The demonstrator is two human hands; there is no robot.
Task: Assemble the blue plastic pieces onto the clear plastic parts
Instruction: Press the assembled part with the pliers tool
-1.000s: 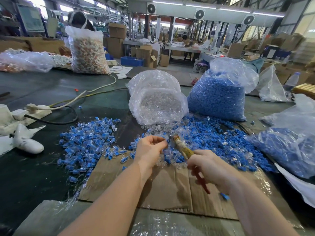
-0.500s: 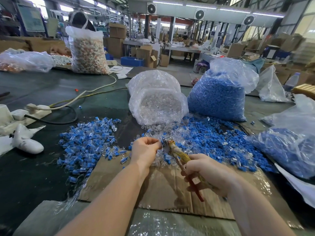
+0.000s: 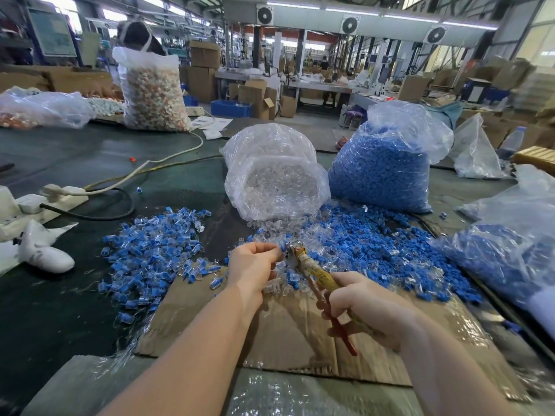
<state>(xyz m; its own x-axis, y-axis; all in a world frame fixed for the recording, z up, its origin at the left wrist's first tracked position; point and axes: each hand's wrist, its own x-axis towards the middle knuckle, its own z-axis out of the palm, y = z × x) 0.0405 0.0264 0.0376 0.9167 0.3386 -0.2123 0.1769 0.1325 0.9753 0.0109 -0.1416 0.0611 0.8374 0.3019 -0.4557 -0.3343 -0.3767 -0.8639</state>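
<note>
Over the cardboard (image 3: 288, 331), left hand (image 3: 253, 267) pinches a piece; right hand (image 3: 365, 307) grips pliers (image 3: 315, 273).

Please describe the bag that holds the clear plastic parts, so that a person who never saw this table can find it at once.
Look at the dark green table and find the two full bags standing behind the hands. The bag of clear parts is the left one, open toward the person and spilling onto the table. Its contents are colourless, while the bag of blue pieces beside it is solid blue.
</note>
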